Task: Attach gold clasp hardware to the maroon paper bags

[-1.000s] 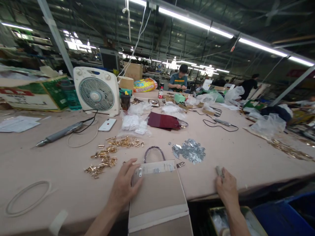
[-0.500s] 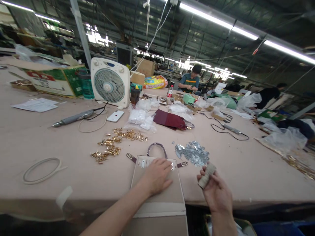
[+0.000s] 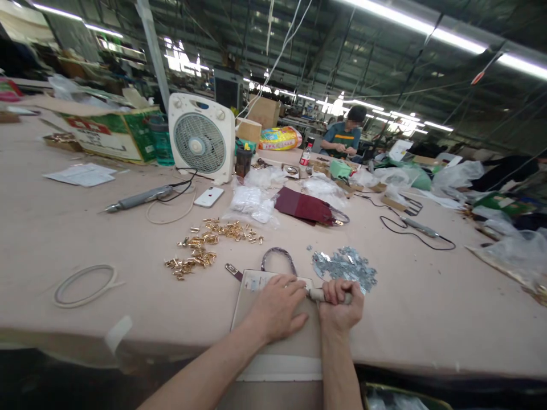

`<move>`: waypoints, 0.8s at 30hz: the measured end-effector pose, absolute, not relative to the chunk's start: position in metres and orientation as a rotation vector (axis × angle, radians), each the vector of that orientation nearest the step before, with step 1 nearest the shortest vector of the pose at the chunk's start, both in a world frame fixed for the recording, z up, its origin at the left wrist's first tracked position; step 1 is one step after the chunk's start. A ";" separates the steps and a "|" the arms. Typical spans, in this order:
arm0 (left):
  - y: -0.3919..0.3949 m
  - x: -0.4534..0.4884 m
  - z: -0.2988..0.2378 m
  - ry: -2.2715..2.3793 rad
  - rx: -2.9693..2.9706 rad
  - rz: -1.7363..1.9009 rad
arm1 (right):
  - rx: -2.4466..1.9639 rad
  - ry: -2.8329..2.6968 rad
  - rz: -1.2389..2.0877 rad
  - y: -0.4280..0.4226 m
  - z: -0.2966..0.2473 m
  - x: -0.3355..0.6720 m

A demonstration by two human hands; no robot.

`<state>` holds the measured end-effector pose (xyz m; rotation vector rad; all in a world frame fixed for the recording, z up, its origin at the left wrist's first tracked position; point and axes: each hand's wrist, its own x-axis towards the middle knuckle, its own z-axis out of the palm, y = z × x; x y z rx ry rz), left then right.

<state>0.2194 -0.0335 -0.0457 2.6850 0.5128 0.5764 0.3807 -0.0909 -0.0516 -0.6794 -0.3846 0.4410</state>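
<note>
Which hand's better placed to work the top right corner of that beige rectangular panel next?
Probably your right hand: it grips the grey-beige wrapped cylindrical tool, its end near that corner. Your left hand lies palm-down on the beige panel.

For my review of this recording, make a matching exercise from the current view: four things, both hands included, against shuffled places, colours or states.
1. Left hand
2. Phone
3. Right hand
4. Flat metal pieces

A. Silver-grey, heaped
B. Fingers wrapped around a tool
C. Laid flat on a panel
D. In front of the fan

Pairs: 1-C, 2-D, 3-B, 4-A
</note>
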 end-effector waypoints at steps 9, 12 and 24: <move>-0.028 0.226 -0.045 0.519 2.645 0.550 | -0.749 -0.594 0.345 -0.096 -0.060 0.371; -0.027 0.226 -0.045 0.507 2.635 0.547 | -0.881 -0.703 0.284 -0.094 -0.064 0.367; -0.022 0.227 -0.044 0.512 2.607 0.541 | -0.765 -0.648 0.248 -0.093 -0.065 0.367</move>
